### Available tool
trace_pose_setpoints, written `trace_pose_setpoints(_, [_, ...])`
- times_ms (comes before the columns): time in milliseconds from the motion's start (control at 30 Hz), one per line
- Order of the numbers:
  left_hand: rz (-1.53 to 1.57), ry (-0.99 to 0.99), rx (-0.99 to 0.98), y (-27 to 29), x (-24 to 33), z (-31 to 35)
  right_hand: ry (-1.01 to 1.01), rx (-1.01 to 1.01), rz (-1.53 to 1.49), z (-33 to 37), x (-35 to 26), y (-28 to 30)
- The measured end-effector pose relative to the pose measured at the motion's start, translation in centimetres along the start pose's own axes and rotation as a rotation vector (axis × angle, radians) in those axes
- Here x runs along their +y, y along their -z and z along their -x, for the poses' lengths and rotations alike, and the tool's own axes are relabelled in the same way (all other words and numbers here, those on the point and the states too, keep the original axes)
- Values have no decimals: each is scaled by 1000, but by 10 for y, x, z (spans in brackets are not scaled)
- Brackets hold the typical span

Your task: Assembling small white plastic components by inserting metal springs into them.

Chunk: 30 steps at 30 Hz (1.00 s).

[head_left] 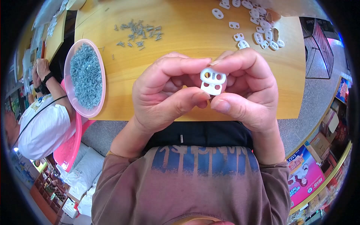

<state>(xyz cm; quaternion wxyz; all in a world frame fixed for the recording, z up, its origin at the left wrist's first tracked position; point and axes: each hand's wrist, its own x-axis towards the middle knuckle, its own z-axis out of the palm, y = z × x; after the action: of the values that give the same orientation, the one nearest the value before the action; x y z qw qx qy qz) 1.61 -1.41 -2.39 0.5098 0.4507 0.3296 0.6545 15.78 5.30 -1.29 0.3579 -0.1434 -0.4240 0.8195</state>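
Between my two hands, over the table's near part, is a white plastic cord lock (pixel 213 80). Its oval outer piece has two holes, and a smaller two-holed piece sticks out of its lower side. A grey spring shows in the middle. My left hand (pixel 165 88) pinches it from the left with thumb and index finger. From the other side my right hand (pixel 249 88) grips it the same way, index finger on top and thumb below. Loose white cord lock parts (pixel 258 36) lie at the far right; a scatter of small metal springs (pixel 138 32) lies beyond my left hand.
A pink oval basin (pixel 102 86) full of small grey springs stands at the table's left edge. At the far left sits another person (pixel 45 123) in a white shirt, near a pink chair (pixel 71 150). Boxes (pixel 318 146) line the right side beyond the wooden table (pixel 123 101).
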Motion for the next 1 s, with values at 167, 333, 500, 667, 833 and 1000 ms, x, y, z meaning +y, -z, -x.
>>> trace_pose_setpoints(167, [-18, 36, 10, -1, 3, 0, -19, -17, 64, 1, -3, 2])
trace_pose_setpoints(333, [3, 40, 0, 2, 2, 0, 29, -26, 131, 1, -2, 1])
trace_pose_setpoints(500, [28, 28, 10, 1, 1, 1, 64, -26, 195, 1, 0, 1])
trace_pose_setpoints(667, [-8, 7, -11, 2, 2, 1, 110, -65, 263, 1, 1, 4])
trace_pose_setpoints(833, [-22, 5, -4, 2, 3, 1, 80, -49, 240, 2, 1, 2])
trace_pose_setpoints(1000, [-61, -16, -27, 4, 2, 1, 107, -54, 256, 2, 3, 1])
